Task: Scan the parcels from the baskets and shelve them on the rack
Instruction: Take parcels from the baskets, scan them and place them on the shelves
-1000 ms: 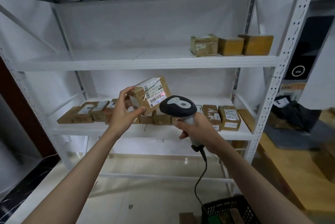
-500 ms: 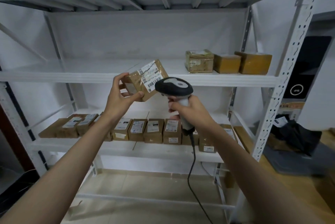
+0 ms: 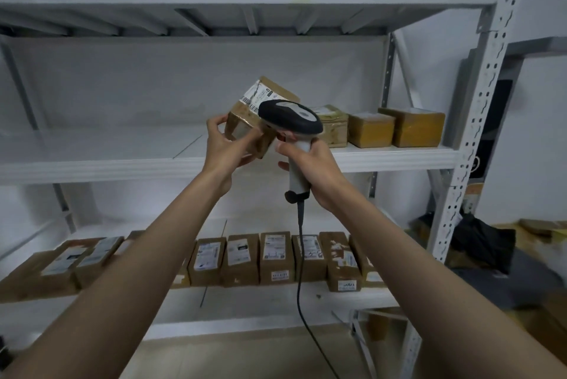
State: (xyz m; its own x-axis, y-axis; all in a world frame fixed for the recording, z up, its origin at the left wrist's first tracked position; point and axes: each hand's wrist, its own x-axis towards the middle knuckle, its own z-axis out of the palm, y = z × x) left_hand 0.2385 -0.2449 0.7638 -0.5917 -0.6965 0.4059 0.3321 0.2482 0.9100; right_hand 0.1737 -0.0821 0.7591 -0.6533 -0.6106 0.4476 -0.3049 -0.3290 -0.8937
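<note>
Both hands are occupied. Your left hand [image 3: 228,145] grips a small taped cardboard parcel [image 3: 250,124] by its near lower corner, thumb across the underside and fingertips curled onto the near face, tipping the white label up and away. Your right hand [image 3: 310,168] is wrapped round the pale handle of the scanner [image 3: 290,117], whose dark head sits just in front of the parcel, hiding part of the label.

The parcel is raised in front of the middle shelf [image 3: 399,154] of the rack, left of the three parcels [image 3: 395,127] already standing on that shelf. One hand carries it easily, so it is probably light; the box looks stiff. The glossy tape may be slick under your fingers, so keep your grip on corners and edges, where the cardboard resists crushing, and off the barcode.

Below the middle shelf, a row of labelled parcels [image 3: 276,256] lines the lower shelf. The scanner's cable [image 3: 302,286] hangs down in front of that row.
</note>
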